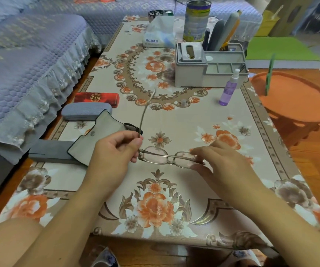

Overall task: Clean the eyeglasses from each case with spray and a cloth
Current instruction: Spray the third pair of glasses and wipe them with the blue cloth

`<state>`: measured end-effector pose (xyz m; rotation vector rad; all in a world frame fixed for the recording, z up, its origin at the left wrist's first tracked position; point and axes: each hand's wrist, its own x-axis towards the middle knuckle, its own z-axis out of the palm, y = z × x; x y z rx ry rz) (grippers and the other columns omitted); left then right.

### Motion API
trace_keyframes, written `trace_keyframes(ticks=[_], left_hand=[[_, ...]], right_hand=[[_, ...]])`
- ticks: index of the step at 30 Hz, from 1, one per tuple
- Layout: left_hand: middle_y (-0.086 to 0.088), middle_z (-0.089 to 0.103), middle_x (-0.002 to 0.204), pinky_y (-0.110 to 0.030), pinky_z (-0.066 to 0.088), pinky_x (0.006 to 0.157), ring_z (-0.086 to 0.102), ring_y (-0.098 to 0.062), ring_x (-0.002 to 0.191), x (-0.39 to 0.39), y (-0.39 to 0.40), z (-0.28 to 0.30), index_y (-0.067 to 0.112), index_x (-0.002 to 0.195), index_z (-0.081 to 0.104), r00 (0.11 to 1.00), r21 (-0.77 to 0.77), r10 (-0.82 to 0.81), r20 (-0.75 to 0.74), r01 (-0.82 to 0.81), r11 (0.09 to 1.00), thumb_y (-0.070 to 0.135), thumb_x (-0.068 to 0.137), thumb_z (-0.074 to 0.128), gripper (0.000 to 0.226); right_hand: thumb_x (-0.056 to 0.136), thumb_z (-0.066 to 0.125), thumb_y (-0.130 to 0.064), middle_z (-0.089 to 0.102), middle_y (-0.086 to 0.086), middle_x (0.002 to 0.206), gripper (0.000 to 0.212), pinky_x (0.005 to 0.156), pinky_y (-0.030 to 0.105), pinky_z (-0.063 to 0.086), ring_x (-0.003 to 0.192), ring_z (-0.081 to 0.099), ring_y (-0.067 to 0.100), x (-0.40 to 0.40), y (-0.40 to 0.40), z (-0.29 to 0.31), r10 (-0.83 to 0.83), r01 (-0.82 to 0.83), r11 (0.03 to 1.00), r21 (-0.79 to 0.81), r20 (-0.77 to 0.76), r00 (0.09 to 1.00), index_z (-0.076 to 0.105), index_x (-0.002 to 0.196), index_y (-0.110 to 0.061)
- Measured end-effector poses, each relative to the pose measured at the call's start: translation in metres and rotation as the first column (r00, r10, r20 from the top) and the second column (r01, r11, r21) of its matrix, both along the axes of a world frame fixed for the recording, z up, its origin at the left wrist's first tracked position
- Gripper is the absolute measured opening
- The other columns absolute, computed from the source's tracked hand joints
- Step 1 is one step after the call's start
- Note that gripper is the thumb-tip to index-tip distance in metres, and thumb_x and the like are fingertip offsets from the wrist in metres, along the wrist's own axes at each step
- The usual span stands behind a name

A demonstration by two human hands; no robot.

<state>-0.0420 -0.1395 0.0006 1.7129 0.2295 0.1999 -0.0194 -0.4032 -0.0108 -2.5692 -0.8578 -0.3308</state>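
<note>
Three glasses cases point(86, 113) on the flowered table point(174, 122); one pair of eyeglasses point(165, 157), one cloth point(99, 135), one spray bottle point(229, 89), two hands point(116, 149).

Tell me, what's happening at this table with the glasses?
A person is holding a pair of eyeglasses above the flowered table. The left hand pinches one end of the frame, whose arm sticks out unfolded; the right hand pinches the other end. A grey cloth lies by the left hand, beside three cases. The purple spray bottle stands untouched further back, near a grey organizer.
</note>
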Motion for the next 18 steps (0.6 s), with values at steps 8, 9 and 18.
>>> trace_keyframes(ticks=[8, 9, 18], left_hand=[[-0.007, 0.068, 0.068, -0.026, 0.054, 0.069, 0.064, -0.018, 0.063, -0.012, -0.017, 0.003, 0.006, 0.097, 0.067, 0.979, -0.065, -0.191, -0.071, 0.186, 0.980, 0.007, 0.096, 0.063, 0.005], [-0.007, 0.068, 0.068, -0.027, 0.054, 0.070, 0.064, -0.018, 0.064, -0.011, -0.023, 0.002, 0.005, 0.097, 0.066, 0.974, -0.082, -0.212, -0.083, 0.205, 0.975, 0.007, 0.096, 0.062, 0.005], [-0.014, 0.061, 0.070, -0.027, 0.052, 0.059, 0.058, -0.018, 0.061, -0.015, -0.041, -0.006, 0.000, 0.100, 0.063, 0.902, -0.478, -0.314, -0.297, 0.144, 0.867, 0.009, 0.095, 0.060, 0.011]], right_hand=[[0.091, 0.070, -0.018, 0.057, -0.004, 0.082, 0.004, 0.061, 0.032, 0.041, 0.071, 0.055, 0.021, 0.011, 0.005, 0.009, -0.351, 0.332, 0.914, 0.231, 0.043, 0.935, 0.071, 0.089, -0.015], [0.092, 0.068, -0.020, 0.060, -0.004, 0.080, 0.006, 0.063, 0.031, 0.039, 0.072, 0.056, 0.020, 0.013, -0.003, 0.012, -0.440, 0.429, 0.864, 0.263, -0.019, 0.898, 0.070, 0.088, -0.015], [0.094, 0.062, -0.029, 0.060, 0.000, 0.064, 0.029, 0.059, 0.034, 0.039, 0.065, 0.056, 0.019, 0.027, -0.025, 0.015, -0.487, 0.603, 0.786, 0.133, -0.467, 0.738, 0.059, 0.070, -0.015]])
